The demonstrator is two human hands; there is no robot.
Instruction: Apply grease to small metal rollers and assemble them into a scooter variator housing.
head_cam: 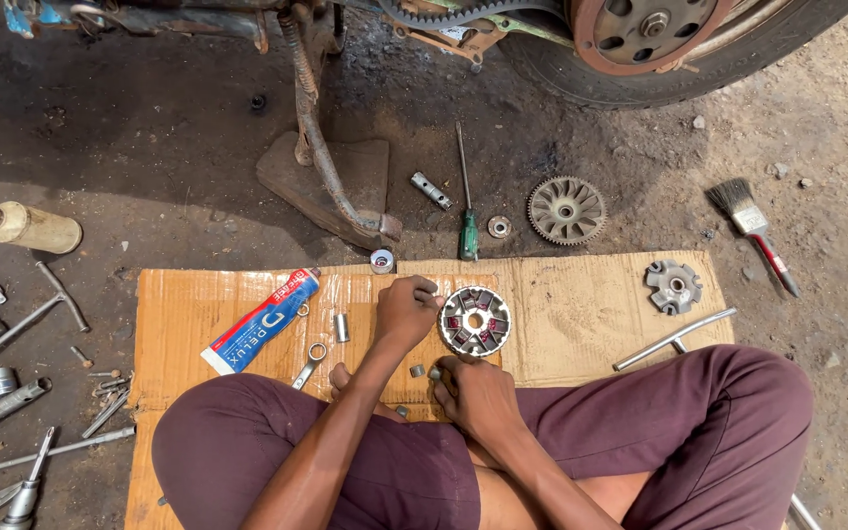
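Note:
A round metal variator pulley (474,321) with several dark red roller weights in its slots lies on a sheet of cardboard (581,304). My left hand (405,310) rests at the pulley's left edge, fingers curled at its rim. Just below the pulley, my right hand (474,393) has its fingers pinched on a small grey roller (435,372). Another small roller (417,370) lies on the cardboard between my hands. I sit cross-legged in maroon trousers at the cardboard's near edge.
On the cardboard: a blue and red tube (261,321), a small spanner (310,364), a metal sleeve (341,327), a star-shaped plate (673,286), a T-handle wrench (674,337). Beyond lie a finned pulley half (566,210), screwdriver (467,228), brush (753,233). Tools lie at left; a scooter wheel (660,44) above.

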